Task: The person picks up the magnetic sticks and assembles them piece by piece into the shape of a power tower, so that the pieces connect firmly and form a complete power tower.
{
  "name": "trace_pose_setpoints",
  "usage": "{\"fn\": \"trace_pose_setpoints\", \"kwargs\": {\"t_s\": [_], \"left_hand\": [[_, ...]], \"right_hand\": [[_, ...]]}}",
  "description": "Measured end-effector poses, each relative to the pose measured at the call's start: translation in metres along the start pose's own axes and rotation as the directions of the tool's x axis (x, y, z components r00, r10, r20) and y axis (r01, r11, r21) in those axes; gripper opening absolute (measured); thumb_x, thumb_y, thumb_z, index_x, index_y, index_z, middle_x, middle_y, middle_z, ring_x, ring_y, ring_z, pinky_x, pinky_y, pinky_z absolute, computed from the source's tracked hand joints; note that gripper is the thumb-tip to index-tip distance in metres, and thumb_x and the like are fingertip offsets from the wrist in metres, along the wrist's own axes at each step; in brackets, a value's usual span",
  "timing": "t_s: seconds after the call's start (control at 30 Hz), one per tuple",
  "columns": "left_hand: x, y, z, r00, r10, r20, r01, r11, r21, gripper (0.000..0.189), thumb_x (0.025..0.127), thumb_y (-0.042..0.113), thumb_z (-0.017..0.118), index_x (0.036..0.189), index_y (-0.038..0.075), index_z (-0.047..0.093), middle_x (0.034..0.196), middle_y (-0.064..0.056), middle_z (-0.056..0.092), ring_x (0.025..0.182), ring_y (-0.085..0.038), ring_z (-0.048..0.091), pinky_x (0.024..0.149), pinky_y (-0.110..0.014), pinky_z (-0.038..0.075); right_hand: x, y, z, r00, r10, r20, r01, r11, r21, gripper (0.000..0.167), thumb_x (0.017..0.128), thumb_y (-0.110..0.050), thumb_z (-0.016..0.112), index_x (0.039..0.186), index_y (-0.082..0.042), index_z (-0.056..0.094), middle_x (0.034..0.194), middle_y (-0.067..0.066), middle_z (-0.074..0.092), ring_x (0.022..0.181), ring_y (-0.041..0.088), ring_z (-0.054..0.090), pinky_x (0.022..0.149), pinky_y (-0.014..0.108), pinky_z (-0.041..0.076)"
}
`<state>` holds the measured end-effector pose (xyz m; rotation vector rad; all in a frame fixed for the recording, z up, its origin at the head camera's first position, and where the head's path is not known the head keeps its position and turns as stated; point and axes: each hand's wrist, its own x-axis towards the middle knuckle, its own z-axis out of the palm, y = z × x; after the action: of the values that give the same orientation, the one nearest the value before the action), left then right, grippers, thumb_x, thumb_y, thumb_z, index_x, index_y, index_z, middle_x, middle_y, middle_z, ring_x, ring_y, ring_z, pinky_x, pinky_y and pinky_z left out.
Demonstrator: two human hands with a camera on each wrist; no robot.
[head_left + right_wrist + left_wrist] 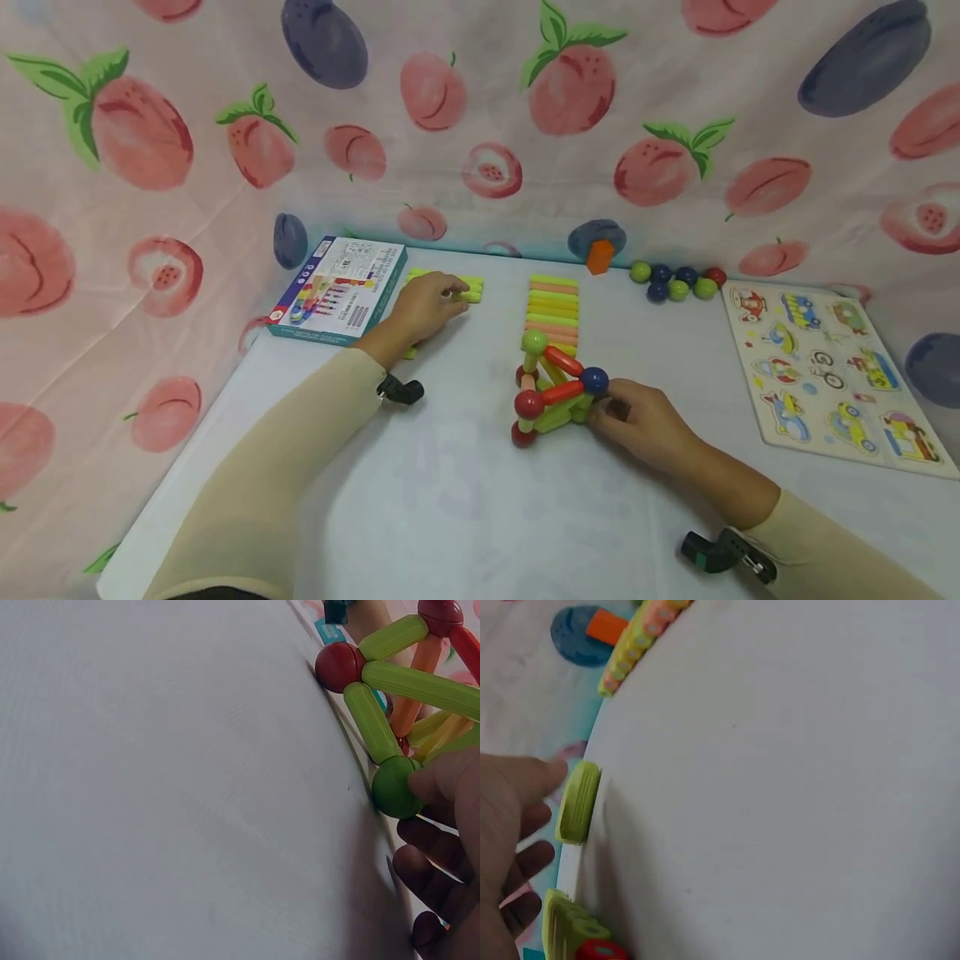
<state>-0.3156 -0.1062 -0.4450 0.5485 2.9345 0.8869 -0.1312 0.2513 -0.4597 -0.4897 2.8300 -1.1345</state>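
A ball-and-stick structure [555,392] of magnetic rods and balls stands on the white table. My right hand [648,421] holds its near right corner, with the thumb on a green ball [394,786] and other fingers curled below it in the right wrist view. Red rods [562,392] meet at a blue ball [596,381] above that corner. My left hand [431,307] is over on the left beside light green rods [472,287]. In the left wrist view its thumb comes right up to a green rod group [579,802], with the other fingers loosely bent and apart from it.
A toy box [337,287] lies left of my left hand. A row of yellow, green and orange rods [553,308] is behind the structure. Loose balls [677,290] and an orange block [599,257] sit at the back, by the patterned cloth. A picture puzzle board [832,375] lies at right.
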Motion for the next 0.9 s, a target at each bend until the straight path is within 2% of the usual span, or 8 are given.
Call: {"fn": "trace_pose_setpoints", "kwargs": {"t_s": [0.2,0.37,0.47,0.57,0.63,0.7,0.83,0.9], "left_hand": [[0.022,0.002,0.006,1.000,0.001,0.007,-0.003,0.952,0.305,0.032,0.098,0.028,0.079,0.130,0.020,0.077,0.130,-0.005,0.070,0.122,-0.029,0.060,0.107,-0.050,0.042],[0.023,0.007,0.007,1.000,0.029,0.002,-0.027,0.909,0.417,0.027,0.099,0.030,0.079,0.125,0.021,0.079,0.122,-0.003,0.071,0.111,-0.026,0.058,0.097,-0.045,0.042],[0.016,0.009,0.006,1.000,0.006,0.014,-0.010,0.952,0.307,0.026,0.100,0.030,0.076,0.124,0.019,0.077,0.119,-0.001,0.073,0.109,-0.023,0.061,0.098,-0.043,0.045],[0.002,0.018,0.004,0.994,-0.057,0.093,0.065,0.995,-0.078,0.025,0.100,0.030,0.076,0.121,0.016,0.075,0.114,-0.003,0.074,0.106,-0.024,0.065,0.094,-0.042,0.050],[-0.012,0.030,0.002,0.981,-0.082,0.177,0.141,0.924,-0.356,0.024,0.101,0.030,0.075,0.119,0.013,0.073,0.110,-0.004,0.075,0.103,-0.023,0.067,0.090,-0.041,0.052],[-0.030,0.045,0.001,0.955,-0.098,0.279,0.246,0.787,-0.566,0.025,0.102,0.030,0.074,0.117,0.011,0.072,0.106,-0.006,0.074,0.102,-0.025,0.067,0.088,-0.042,0.051],[-0.068,0.075,0.001,0.894,-0.097,0.437,0.413,0.557,-0.720,0.024,0.105,0.030,0.067,0.115,0.009,0.072,0.102,-0.004,0.071,0.098,-0.023,0.066,0.085,-0.036,0.046],[-0.083,0.085,0.003,0.869,-0.100,0.485,0.470,0.473,-0.745,0.024,0.106,0.029,0.066,0.115,0.008,0.072,0.101,-0.004,0.071,0.094,-0.021,0.065,0.081,-0.033,0.044]], "right_hand": [[-0.002,0.000,0.002,1.000,-0.001,0.001,0.001,1.000,-0.009,0.029,0.096,-0.011,0.080,0.124,-0.016,0.075,0.092,-0.008,0.067,0.084,0.016,0.059,0.074,0.028,0.055],[-0.002,0.000,0.004,1.000,-0.016,-0.013,0.016,1.000,-0.022,0.029,0.096,-0.013,0.080,0.124,-0.016,0.075,0.091,-0.009,0.067,0.083,0.016,0.059,0.073,0.027,0.054],[-0.002,0.000,0.004,1.000,-0.015,-0.013,0.014,0.999,-0.030,0.029,0.095,-0.014,0.081,0.124,-0.017,0.075,0.092,-0.010,0.067,0.084,0.015,0.059,0.074,0.028,0.055],[-0.002,0.000,0.004,1.000,-0.015,-0.013,0.015,0.999,-0.038,0.029,0.096,-0.013,0.081,0.124,-0.017,0.076,0.093,-0.010,0.068,0.085,0.015,0.060,0.075,0.028,0.055],[-0.002,-0.001,0.003,1.000,-0.017,-0.011,0.017,0.999,-0.041,0.028,0.096,-0.013,0.081,0.123,-0.017,0.076,0.094,-0.010,0.068,0.085,0.015,0.059,0.076,0.028,0.055],[-0.002,-0.001,0.002,1.000,-0.016,-0.011,0.016,0.999,-0.042,0.028,0.096,-0.012,0.080,0.123,-0.017,0.076,0.094,-0.010,0.068,0.086,0.015,0.059,0.076,0.028,0.055],[-0.002,-0.002,0.001,1.000,-0.009,-0.008,0.009,0.999,-0.042,0.029,0.096,-0.012,0.080,0.125,-0.017,0.075,0.097,-0.009,0.070,0.086,0.015,0.060,0.078,0.029,0.056],[-0.001,-0.002,0.001,1.000,-0.010,-0.008,0.010,0.999,-0.047,0.030,0.096,-0.012,0.080,0.125,-0.017,0.075,0.098,-0.010,0.070,0.087,0.014,0.060,0.078,0.029,0.057]]}}
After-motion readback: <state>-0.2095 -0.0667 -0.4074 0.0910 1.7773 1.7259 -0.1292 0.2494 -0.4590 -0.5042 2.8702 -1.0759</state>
